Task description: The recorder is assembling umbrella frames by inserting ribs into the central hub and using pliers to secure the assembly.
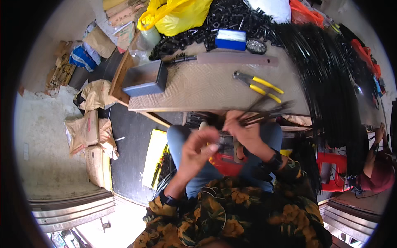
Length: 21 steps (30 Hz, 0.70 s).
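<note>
My right hand (pixel 244 130) is closed round a bundle of thin black rods (pixel 266 117) at the table's front edge. The rods' far ends are smeared by motion. Left of it, over my lap, my left hand (pixel 199 149) is raised with its fingers curled and the thumb apart from them. It is somewhat blurred, and I see nothing in it. On the table (pixel 198 93), beyond the right hand, lie yellow-handled pliers (pixel 258 84). More dark rods show beneath the table edge, partly hidden by my hands.
A grey open box (pixel 144 82) stands at the table's left end, near a long flat bar (pixel 237 59). Black parts (pixel 215 25) are heaped behind a blue box (pixel 230 40). Long black strands (pixel 322 74) hang over the right side. Another person (pixel 376 169) sits beyond a red stool (pixel 326 186).
</note>
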Each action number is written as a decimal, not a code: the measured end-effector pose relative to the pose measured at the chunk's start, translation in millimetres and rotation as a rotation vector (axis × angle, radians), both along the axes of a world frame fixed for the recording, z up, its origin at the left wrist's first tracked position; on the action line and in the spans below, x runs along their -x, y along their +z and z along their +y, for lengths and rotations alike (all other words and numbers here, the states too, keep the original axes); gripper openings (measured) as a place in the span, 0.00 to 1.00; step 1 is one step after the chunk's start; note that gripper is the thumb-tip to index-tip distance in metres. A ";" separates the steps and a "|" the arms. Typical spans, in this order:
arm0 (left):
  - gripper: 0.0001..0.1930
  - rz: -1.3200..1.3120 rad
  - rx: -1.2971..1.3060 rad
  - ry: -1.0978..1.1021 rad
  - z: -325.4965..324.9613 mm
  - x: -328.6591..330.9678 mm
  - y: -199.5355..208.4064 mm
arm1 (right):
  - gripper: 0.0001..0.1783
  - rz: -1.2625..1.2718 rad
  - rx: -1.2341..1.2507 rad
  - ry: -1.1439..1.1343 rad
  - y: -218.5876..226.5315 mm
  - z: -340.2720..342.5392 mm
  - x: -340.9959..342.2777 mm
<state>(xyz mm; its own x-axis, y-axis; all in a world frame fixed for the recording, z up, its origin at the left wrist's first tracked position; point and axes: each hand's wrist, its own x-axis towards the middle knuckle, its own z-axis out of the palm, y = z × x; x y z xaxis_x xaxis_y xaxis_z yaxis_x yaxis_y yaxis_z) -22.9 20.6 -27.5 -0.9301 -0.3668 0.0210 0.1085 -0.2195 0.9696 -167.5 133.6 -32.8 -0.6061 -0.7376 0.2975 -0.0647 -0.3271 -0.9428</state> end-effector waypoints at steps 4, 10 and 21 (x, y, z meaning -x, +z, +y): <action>0.21 0.317 0.420 0.079 -12.6 29.9 50.2 | 0.11 -0.133 -0.106 0.262 -47.4 -3.5 -20.7; 0.11 0.247 0.042 0.053 -4.4 25.3 42.5 | 0.19 -0.290 -0.054 0.304 -10.9 -4.1 -36.1; 0.08 0.321 -0.251 -0.108 -16.0 44.3 48.1 | 0.08 -0.125 -0.116 0.326 56.9 -2.1 15.1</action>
